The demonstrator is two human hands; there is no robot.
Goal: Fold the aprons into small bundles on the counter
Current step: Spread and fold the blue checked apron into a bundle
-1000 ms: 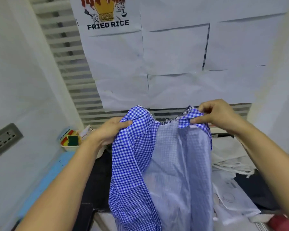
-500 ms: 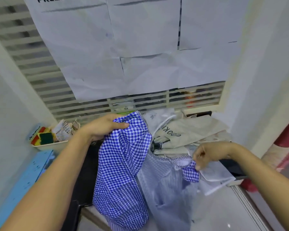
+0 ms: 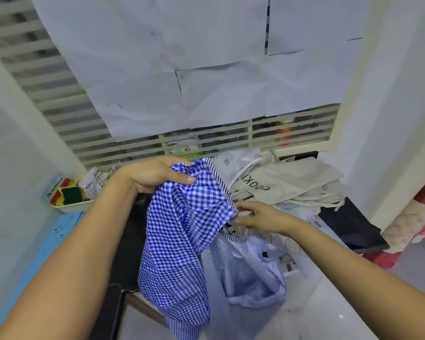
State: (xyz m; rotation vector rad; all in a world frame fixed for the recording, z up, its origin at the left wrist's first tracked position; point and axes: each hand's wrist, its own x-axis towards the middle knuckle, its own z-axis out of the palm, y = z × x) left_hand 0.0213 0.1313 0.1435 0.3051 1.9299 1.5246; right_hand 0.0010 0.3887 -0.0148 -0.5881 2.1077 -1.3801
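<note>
While the left hand [image 3: 155, 176] keeps its place up by the louvred window [image 3: 206, 141], thumb and curled fingers clamped on a bunched top corner of the blue gingham apron [image 3: 179, 241], the right hand [image 3: 260, 217] has dropped from the height it held a second ago and come in close beside the cloth's right edge. Its fingertips are blurred at that edge, so I cannot tell whether they pinch the trim or only reach for it. What was stretched wide between two raised corners now hangs in a narrow, crumpled column from one hand. I judge this to be the first lengthwise fold, corner brought toward corner, with nothing yet flattened.

No part of the apron is laid out. It hangs in front of the dark counter [image 3: 130, 246], and its lower end falls past the front edge.

Its cloth looks thin and limp, a woven check of blue and white that creases softly. The reverse is paler, almost lilac, and sags like a pouch. A narrow dark-and-white striped binding runs along the hem.

Behind lies a pile of aprons [image 3: 304, 192] in stiffer beige canvas with printed letters and flat tape ties. At left, a shallow tray [image 3: 71, 207] holds sponges.
</note>
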